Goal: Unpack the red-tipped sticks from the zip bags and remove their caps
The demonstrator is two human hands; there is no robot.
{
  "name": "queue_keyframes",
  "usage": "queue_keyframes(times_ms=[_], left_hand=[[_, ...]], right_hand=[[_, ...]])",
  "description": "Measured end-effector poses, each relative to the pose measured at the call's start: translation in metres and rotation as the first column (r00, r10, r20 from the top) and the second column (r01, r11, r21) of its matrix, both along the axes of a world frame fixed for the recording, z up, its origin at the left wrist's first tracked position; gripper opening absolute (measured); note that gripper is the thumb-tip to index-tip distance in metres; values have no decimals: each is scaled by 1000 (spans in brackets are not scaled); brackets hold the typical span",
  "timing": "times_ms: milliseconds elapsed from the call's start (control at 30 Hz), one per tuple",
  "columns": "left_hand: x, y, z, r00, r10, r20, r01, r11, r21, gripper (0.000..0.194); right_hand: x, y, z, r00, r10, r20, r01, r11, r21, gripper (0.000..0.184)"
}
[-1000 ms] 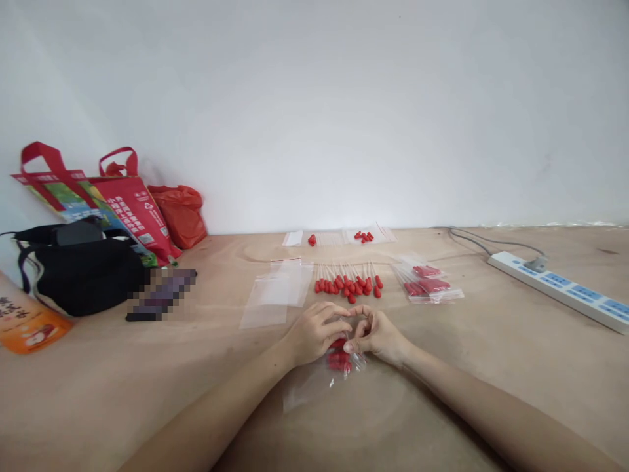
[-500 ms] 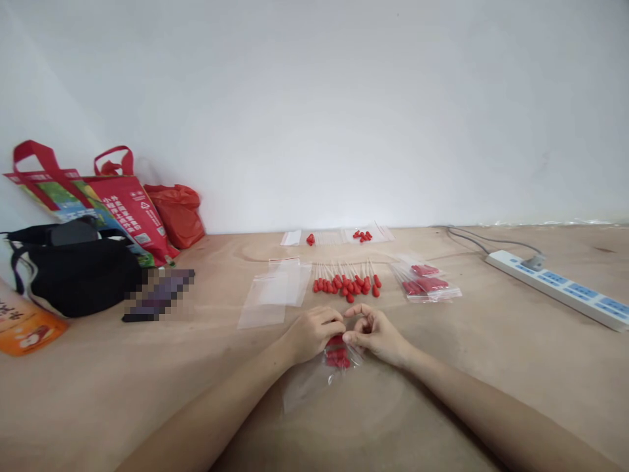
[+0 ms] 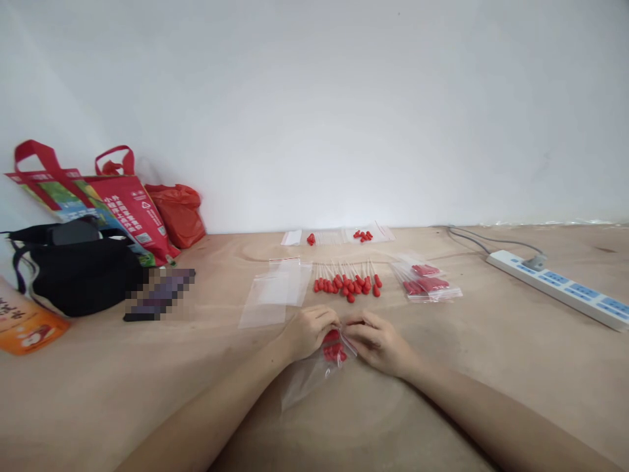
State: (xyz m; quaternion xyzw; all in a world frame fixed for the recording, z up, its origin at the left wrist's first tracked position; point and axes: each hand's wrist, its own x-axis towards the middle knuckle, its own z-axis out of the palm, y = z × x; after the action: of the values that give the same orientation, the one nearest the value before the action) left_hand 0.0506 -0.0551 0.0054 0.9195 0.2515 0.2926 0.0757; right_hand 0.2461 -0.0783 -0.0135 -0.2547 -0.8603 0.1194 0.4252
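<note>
The clear bag (image 3: 303, 387) lies low on the bench (image 3: 491, 341), just in front of the person and between the two wrists; it is thin, glossy and slightly creased, its near end spread flat, with red heads (image 3: 335, 354) bunched near its upper end; the left hand's (image 3: 310, 333) grip is clamped on that upper end, and the right hand's (image 3: 381, 342) grip is clamped on its right edge, fingers close together.

By count: one clear bag in the hands; about twenty red-headed sticks (image 3: 346, 283) in a row beyond them, overlapping too much for an exact figure; at least two flat bags (image 3: 263, 299) left of the row; at least two packed bags (image 3: 426, 286) right of it; one power strip (image 3: 555, 288) farther right.

Compared with a second ago, the right fingers, then arched and curled, are now straighter and gathered at the edge; the row of sticks is unchanged.
</note>
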Motion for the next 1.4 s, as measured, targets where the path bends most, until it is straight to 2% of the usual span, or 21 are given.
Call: queue_keyframes(times_ms=[167, 267, 400, 700, 900, 1033, 1133, 1233, 1333, 1400], left_hand=[[0, 2, -4, 999, -32, -16, 32, 999, 8, 19], [1, 1, -4, 999, -38, -3, 39, 999, 11, 21], [2, 0, 0, 997, -51, -51, 53, 998, 32, 22], [1, 2, 0, 980, -44, -193, 88, 970, 225, 26], [3, 1, -1, 954, -80, -288, 144, 967, 209, 25], [0, 0, 3, 962, -100, -255, 150, 971, 184, 29], [-3, 1, 6, 974, -78, -214, 110, 984, 142, 31], [-4, -2, 12, 988, -40, -149, 47, 998, 46, 28], [-6, -13, 21, 991, 48, -127, -65, 989, -133, 20], [-9, -26, 24, 983, 88, -158, -124, 964, -235, 35]], right_hand=[[0, 3, -1, 995, -79, 57, 69, 986, 155, 14], [0, 5, 0, 988, -122, 94, 91, 955, 283, 13], [2, 8, 3, 979, -131, 154, 54, 903, 426, 19], [3, 11, 4, 939, -160, 305, -13, 869, 495, 24], [4, 14, 4, 902, -120, 414, -111, 864, 492, 30], [6, 16, 6, 881, -97, 463, -153, 868, 472, 30], [9, 18, 6, 873, -93, 479, -148, 885, 442, 26], [12, 19, 7, 874, -78, 480, -136, 909, 394, 22], [17, 17, 9, 885, -17, 465, -128, 952, 278, 18], [20, 14, 12, 905, 56, 421, -125, 983, 137, 16]])
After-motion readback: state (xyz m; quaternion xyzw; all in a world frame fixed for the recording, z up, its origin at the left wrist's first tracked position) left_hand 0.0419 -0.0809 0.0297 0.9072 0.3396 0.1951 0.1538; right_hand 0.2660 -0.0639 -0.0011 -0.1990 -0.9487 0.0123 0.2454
